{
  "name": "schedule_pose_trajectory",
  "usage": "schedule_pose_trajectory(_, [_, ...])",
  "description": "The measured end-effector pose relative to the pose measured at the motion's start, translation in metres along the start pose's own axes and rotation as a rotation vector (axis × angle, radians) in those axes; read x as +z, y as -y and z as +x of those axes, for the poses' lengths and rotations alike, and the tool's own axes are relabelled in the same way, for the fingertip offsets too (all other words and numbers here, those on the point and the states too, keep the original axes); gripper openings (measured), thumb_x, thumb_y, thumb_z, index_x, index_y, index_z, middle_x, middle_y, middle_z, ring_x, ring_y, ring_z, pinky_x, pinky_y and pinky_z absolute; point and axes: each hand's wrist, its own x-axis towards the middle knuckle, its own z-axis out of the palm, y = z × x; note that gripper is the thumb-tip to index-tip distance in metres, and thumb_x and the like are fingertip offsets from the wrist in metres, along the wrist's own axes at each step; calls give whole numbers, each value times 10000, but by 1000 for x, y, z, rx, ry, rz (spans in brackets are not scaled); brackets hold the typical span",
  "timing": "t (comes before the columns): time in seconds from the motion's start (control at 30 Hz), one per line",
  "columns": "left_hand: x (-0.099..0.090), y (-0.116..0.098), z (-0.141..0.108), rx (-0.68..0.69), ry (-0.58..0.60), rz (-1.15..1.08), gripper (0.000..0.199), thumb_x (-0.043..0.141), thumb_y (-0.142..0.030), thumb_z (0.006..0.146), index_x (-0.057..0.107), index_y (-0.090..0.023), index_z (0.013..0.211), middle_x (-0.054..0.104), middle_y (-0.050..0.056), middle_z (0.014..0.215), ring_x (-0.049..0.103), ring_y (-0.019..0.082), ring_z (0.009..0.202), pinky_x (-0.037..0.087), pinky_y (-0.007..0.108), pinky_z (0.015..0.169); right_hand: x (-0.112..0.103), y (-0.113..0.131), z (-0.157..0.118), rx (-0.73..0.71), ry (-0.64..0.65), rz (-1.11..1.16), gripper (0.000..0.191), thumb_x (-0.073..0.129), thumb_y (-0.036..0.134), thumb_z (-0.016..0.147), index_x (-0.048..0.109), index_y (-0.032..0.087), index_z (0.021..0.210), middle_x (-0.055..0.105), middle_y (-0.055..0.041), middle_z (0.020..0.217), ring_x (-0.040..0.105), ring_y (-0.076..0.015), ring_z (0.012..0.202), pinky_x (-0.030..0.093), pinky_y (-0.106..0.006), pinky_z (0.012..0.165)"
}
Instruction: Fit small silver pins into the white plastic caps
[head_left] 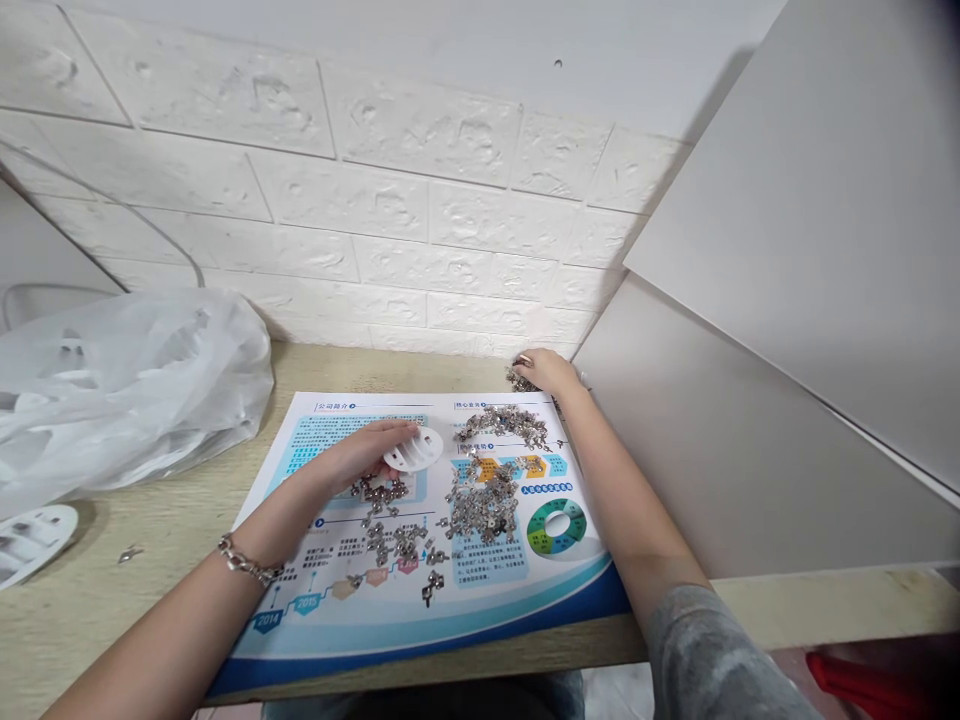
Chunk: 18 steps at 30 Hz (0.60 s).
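Note:
My left hand (367, 450) grips a white oval plate (415, 450) with small slots, held just above the printed sheet (345, 640). Below that hand lie small metal parts (394, 540) in a loose heap. More metal pieces form a denser pile (486, 505) and another pile (506, 425) on the sheet's right half. Beyond the sheet's far right edge, my right hand (546, 370) reaches into a heap of metal parts (521, 380) by the wall, its fingers bent together; what they hold is too small to name.
A clear plastic bag (135, 380) of white parts sits at the left. In front of it lie another white slotted plate (34, 540) and a loose metal piece (130, 553). White brick wall (465, 240) stands behind; a grey panel (697, 430) borders the right.

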Motion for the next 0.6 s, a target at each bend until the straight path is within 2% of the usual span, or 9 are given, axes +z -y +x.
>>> schedule_pose_trajectory(0.13, [-2,2,2,9,48,12,397,460,-542,765,497,-147,783,445,6,561,360,90,439,207,224,413,-1,-6,0,37,-5,-18,282,395,316,832,593,193,991,607,-88,1029,544,-172,897,378,-237,718])
schedule_pose_trajectory(0.37, [1,-2,-1,-11,-4,10,416,487,-555,739,502,-144,803,456,12,574,366,94,453,231,219,413,-6,-9,1,62,17,-13,273,388,274,833,596,168,976,617,-103,1004,557,-159,837,363,-216,659])
schedule_pose_trajectory(0.6, [0,-2,-1,-9,20,27,403,471,-545,756,501,-144,795,448,10,567,355,88,446,218,218,414,-11,-8,1,73,52,11,287,411,286,818,616,135,952,625,-121,982,568,-156,782,356,-210,612])
